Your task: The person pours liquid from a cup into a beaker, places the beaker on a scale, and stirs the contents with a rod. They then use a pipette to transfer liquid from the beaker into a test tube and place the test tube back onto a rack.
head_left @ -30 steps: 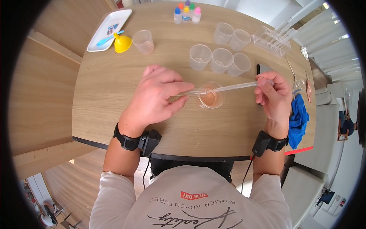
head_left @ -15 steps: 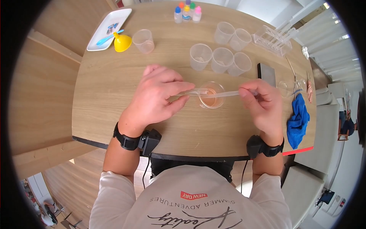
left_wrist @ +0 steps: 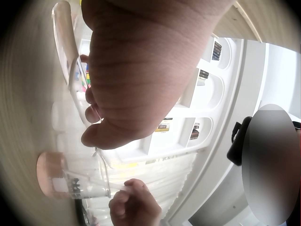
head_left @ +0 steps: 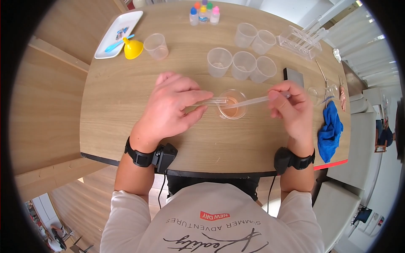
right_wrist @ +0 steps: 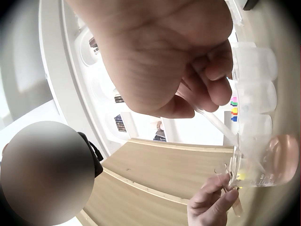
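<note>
A clear beaker [head_left: 232, 110] with pinkish-orange liquid stands on the table between the hands. My left hand [head_left: 172, 107] pinches a clear glass tube [head_left: 218, 100] between thumb and fingers, its open end over the beaker's left rim. From the right, my right hand [head_left: 291, 107] pinches a translucent plastic dropper [head_left: 253, 101], its tip over the beaker near the tube's mouth. In the right wrist view the dropper [right_wrist: 221, 127] slants into the beaker [right_wrist: 277, 162]. Whether the tip is inside the tube I cannot tell.
Several plastic cups [head_left: 243, 65] stand behind the beaker, another cup [head_left: 156, 46] by a yellow funnel [head_left: 133, 49] and white tray [head_left: 100, 51]. Dye bottles [head_left: 203, 16] are at the back, a tube rack [head_left: 300, 43] back right. A blue cloth [head_left: 330, 133] lies right, near a grey box [head_left: 294, 77].
My right hand has moved left with the dropper, its tip now nearer the tube's mouth. The left hand has stayed nearly in place, holding the tube.
</note>
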Demonstrator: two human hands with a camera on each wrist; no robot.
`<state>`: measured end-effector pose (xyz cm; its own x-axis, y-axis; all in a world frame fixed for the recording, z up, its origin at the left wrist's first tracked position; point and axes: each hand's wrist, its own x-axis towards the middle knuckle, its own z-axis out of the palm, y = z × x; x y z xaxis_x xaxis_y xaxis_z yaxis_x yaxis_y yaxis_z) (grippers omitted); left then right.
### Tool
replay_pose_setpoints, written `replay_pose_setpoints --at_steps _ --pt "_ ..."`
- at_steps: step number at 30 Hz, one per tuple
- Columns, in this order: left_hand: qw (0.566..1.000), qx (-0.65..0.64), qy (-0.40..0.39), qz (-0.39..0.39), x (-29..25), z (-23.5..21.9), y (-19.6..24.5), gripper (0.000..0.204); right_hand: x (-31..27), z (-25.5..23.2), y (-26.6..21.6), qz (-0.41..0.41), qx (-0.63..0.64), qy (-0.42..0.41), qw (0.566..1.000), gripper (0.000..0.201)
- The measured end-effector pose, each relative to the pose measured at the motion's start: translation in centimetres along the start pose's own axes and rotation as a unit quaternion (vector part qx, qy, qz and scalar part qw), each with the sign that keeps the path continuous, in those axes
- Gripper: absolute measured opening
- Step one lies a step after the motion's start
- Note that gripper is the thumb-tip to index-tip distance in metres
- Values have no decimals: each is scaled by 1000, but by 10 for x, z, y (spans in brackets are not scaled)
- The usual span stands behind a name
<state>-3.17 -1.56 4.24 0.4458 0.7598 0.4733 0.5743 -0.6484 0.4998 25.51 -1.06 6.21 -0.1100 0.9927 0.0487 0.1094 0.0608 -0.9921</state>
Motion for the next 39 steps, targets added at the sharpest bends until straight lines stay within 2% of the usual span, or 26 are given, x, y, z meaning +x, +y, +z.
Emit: replay_pose_setpoints --at_steps 5,9,14,20,27,29,35,39 --pt "1000 6 12 -2 1 1 1 25 16 -25 7 47 64 28 996 7" --pt "1000 6 4 2 0 0 0 30 20 -32 11 55 113 42 991 7" --pt "1000 7 8 1 0 0 1 30 19 -30 3 32 151 92 984 8" --pt "1000 2 4 -2 0 -1 2 30 19 -38 6 -11 190 47 981 9" --pt "1000 3 4 -2 0 0 1 30 14 -28 7 -18 167 43 985 8" --pt "1000 3 6 0 0 0 1 30 13 -25 8 -38 136 41 989 8" --pt "1000 4 5 -1 0 0 1 31 8 -24 3 -25 53 28 998 8" --pt "1000 2 8 0 1 0 1 31 6 -27 -1 -25 62 45 997 8"
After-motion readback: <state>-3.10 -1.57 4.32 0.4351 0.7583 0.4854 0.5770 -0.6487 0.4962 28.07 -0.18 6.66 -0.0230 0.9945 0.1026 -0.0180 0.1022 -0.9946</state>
